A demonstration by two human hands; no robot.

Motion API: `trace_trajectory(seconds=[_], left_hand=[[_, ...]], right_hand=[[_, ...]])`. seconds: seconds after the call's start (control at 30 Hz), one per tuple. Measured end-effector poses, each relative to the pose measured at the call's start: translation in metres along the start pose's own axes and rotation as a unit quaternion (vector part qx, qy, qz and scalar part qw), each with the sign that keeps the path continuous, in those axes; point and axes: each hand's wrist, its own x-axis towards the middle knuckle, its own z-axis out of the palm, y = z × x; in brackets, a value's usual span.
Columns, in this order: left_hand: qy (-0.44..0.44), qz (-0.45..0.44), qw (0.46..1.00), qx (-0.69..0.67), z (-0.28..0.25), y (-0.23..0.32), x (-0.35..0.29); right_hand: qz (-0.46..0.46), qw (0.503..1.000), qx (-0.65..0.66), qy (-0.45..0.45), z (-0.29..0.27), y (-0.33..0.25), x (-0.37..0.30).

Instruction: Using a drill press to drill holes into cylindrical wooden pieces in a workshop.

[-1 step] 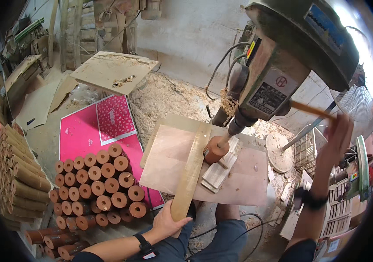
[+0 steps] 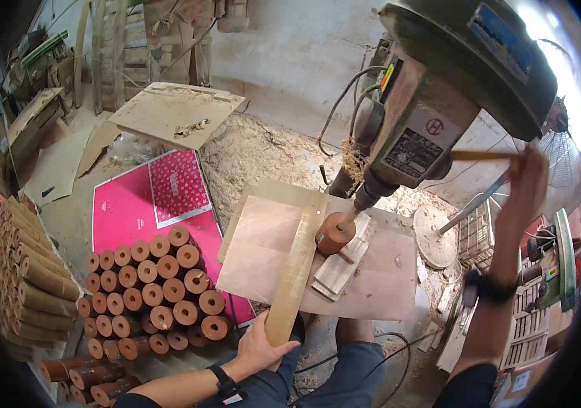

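Drilling looked to be the step in hand: one cylinder (image 2: 335, 236) stood on the bench (image 2: 389, 282) under one drill (image 2: 370, 192), left hand (image 2: 263, 348) clasping one strip (image 2: 293, 279) beside it, right hand (image 2: 528, 175) wrapped round one lever (image 2: 481, 156). The next move called for steady pressure; over two dozen stacked cylinders (image 2: 171, 291) overlapped at left.

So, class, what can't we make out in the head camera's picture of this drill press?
- Tip of the drill bit: head view, hidden by the brown cylinder.
- Exact grip of the right hand at the feed lever: head view, blurred.
- Underside of the long wooden bar: head view, hidden by its own top face and the left hand.
- Fan details: head view, lost in glare.
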Motion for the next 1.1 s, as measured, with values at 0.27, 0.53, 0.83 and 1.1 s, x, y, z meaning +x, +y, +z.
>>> trace_trajectory(seconds=[0.27, 0.53, 0.83, 1.1], left_hand=[[0.075, 0.078, 0.978, 0.178, -0.03, -0.008, 0.008], [0.258, 0.051, 0.931, 0.253, -0.15, -0.047, 0.144], [-0.059, 0.077, 0.981, -0.17, 0.045, 0.062, 0.234], [-0.01, 0.085, 0.99, -0.115, -0.011, 0.052, 0.123]], right_hand=[[0.326, 0.94, 0.05, -0.083, 0.089, 0.136, 0.058], [0.329, 0.879, -0.08, -0.337, -0.039, 0.034, -0.123], [0.573, 0.79, 0.072, -0.203, -0.155, -0.059, -0.24], [0.616, 0.744, 0.259, -0.011, -0.212, -0.037, -0.297]])
